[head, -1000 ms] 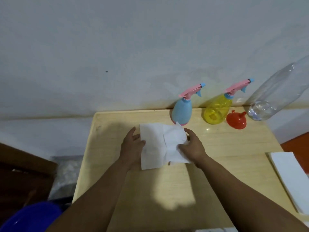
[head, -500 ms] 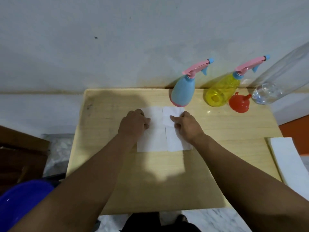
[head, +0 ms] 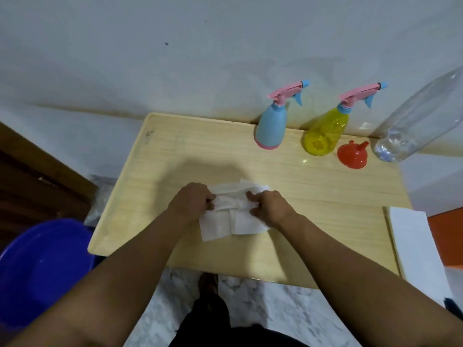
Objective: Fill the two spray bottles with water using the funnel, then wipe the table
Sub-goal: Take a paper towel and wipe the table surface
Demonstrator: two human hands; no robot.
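Tissue (head: 231, 216): white, creased, lying near the middle of the table (head: 313, 196), bunched along its far edge and flat toward the near edge. Held at both ends.

Basin (head: 42, 269): blue, on the floor well left of the table, partly cut by the frame edge.

Left hand (head: 191, 200): on the tissue's left end, fingers curled in and gripping the gathered paper.

Right hand (head: 269, 205): on the tissue's right end, fingers bent, pinching a fold of the paper; thumb hidden, so the exact grip is hard to make out.

Blue bottle (head: 271, 126): upright at the table's far edge against the wall, pink base ring, pink spray head fitted, blue trigger and nozzle tip pointing right.

Yellow bottle (head: 325, 132): just right of the blue one, apart from it, translucent, same pink head fitted. Fill level possibly visible low in the body, not certain.

Funnel (head: 352, 156): red, mouth down on the table, spout tilted up to the right, close beside the yellow bottle's base.

Clear bottle (head: 416, 121): large, plastic, at the far right corner, a little water at its base.

White pad (head: 416, 246): flat, oblong, along the table's right edge, well apart from the tissue.
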